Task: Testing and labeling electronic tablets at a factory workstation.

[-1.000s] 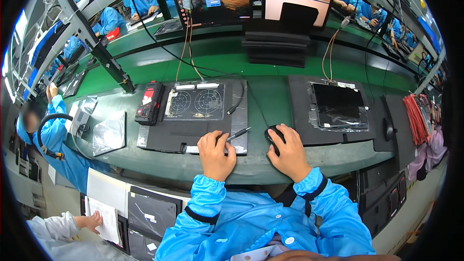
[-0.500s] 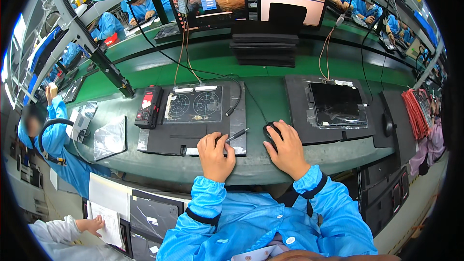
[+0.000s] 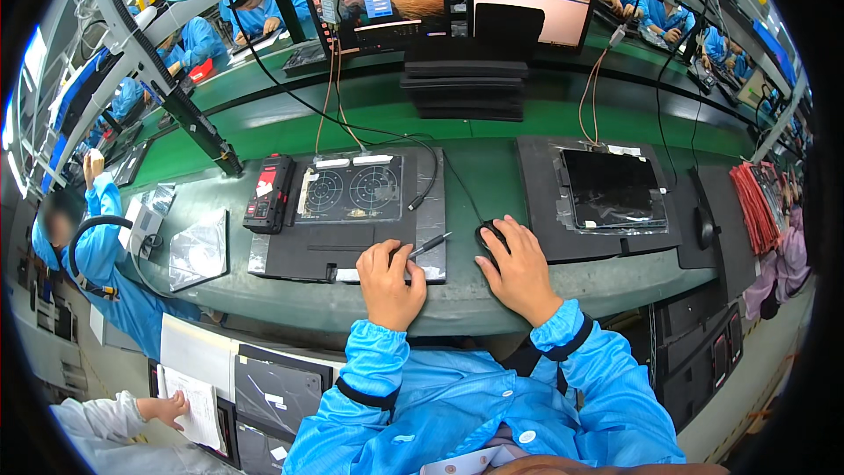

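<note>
My left hand (image 3: 392, 285) rests at the front edge of a black foam work pad (image 3: 281, 255). Its fingers are closed round a dark pen (image 3: 429, 244), whose tip points up and to the right. Over a black computer mouse (image 3: 490, 233) lies my right hand (image 3: 520, 271), fingers wrapped on it. On the left pad sits a flat panel (image 3: 352, 188) with two round target patterns, next to a red and black handheld device (image 3: 269, 194). A second pad to the right carries a dark-screened tablet (image 3: 614, 188) with a cable attached.
Two monitors (image 3: 387, 0) stand at the back. A stack of black trays (image 3: 462, 88) sits on the green conveyor (image 3: 369, 105). A clear plastic bag (image 3: 199, 251) lies at left, red sleeves (image 3: 756, 207) at right. A co-worker's hand (image 3: 163, 410) touches papers at lower left.
The stack of black trays on the conveyor has shifted a little to the left. My hands stay in place on the pen and the mouse.
</note>
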Tool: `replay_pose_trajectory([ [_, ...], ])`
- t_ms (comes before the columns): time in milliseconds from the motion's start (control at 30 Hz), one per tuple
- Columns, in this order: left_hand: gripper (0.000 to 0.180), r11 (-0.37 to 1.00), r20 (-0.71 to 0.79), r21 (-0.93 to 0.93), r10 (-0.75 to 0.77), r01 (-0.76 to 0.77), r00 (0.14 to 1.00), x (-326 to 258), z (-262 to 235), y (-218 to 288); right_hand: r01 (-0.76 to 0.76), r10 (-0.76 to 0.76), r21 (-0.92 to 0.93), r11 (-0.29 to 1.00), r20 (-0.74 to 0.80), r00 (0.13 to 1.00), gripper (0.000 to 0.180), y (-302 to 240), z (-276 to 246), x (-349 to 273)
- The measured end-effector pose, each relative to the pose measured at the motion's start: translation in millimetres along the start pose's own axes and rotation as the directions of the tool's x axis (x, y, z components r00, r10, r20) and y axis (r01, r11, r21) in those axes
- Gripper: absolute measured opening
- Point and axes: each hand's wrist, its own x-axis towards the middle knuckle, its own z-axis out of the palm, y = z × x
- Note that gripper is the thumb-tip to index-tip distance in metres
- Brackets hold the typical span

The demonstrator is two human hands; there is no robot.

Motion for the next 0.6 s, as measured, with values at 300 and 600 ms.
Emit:
replay_pose_trajectory([
  [300,0.029,1.000,-0.002,-0.006,-0.001,0.001,1.000,-0.4,-0.9,0.4,0.007,-0.008,-0.010,1.000,-0.025,1.000,0.046,-1.0,0.0,-0.4],
  [600,0.027,1.000,0.000,-0.007,-0.013,0.013,1.000,0.0,0.9,-1.1,0.009,-0.006,0.051,0.999,-0.068,0.998,0.047,0.2,0.8,-3.8],
])
